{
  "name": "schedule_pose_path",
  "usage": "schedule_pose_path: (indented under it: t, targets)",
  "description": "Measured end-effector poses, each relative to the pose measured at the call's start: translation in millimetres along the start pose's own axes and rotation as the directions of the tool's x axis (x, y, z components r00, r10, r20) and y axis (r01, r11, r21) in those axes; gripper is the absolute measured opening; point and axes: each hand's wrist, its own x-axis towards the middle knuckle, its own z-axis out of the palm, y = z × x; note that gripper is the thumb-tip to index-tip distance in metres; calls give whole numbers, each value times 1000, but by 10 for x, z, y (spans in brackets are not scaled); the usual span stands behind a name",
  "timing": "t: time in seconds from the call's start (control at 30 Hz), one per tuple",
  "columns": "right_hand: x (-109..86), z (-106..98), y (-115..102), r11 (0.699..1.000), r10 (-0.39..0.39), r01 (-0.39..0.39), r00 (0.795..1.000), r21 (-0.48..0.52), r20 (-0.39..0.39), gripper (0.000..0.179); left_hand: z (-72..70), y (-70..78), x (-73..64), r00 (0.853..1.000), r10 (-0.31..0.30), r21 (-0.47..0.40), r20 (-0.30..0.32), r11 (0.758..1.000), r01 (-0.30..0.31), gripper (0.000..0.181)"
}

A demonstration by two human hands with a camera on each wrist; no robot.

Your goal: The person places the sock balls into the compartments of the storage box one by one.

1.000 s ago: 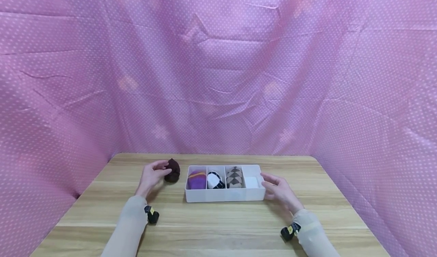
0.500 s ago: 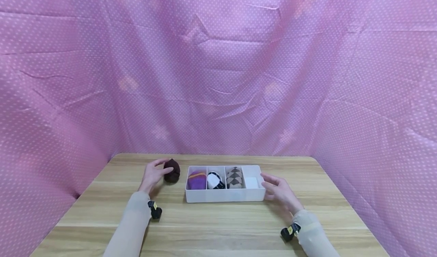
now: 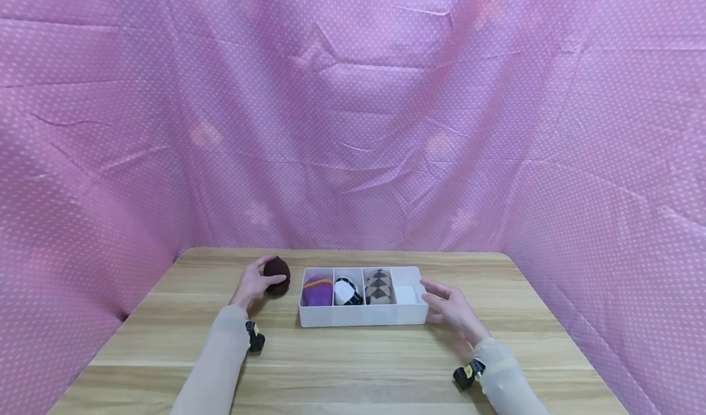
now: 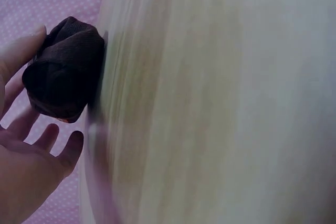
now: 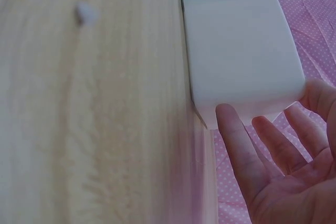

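Note:
A dark brown rolled-up sock [image 3: 277, 276] stands on the table left of the white divided box [image 3: 364, 316]. My left hand [image 3: 251, 284] holds it from the left, the thumb across its near side and other fingers behind it. In the left wrist view, the bundled sock [image 4: 65, 72] sits against the thumb, and the lower fingers are spread beside it. My right hand [image 3: 453, 309] touches the box's right end. In the right wrist view, its lightly bent fingers [image 5: 239, 150] rest at the end wall of the box [image 5: 241, 51].
Inside the box, from the left, lie a purple sock [image 3: 318, 292] with an orange stripe, a black-and-white sock [image 3: 347, 291] and a brown-grey diamond-patterned sock [image 3: 379, 287]. The rightmost compartment shows plain white. Pink dotted cloth [image 3: 353, 127] hangs behind the wooden table [image 3: 342, 366].
My left hand has shifted slightly to the right and closed further around the brown sock, which has turned a little in place. The right hand and the box have stayed still.

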Motion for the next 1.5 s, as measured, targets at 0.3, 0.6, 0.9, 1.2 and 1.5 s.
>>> schedule_pose_path:
  t: [0.3, 0.6, 0.9, 1.2, 1.5]
  targets:
    - [1, 6, 0, 999, -3, 2, 1000, 48, 9, 54, 29, -15, -11, 999, 33, -4, 7, 999, -33, 68]
    - [-14, -2, -15, 997, -15, 11, 999, 80, 41, 57, 21, -31, -5, 998, 42, 11, 52, 999, -43, 68]
    - [6, 22, -6, 998, -3, 1, 1000, 67, 24, 57, 28, -44, 10, 997, 58, 11, 52, 998, -59, 65]
    - [8, 36, -20, 998, -5, 4, 1000, 69, 15, 57, 17, -57, 24, 995, 95, 39, 5, 995, -95, 62]
    - [29, 38, -3, 998, 12, -11, 1000, 56, -14, 55, -11, -38, 32, 997, 68, -8, -25, 998, -68, 62]
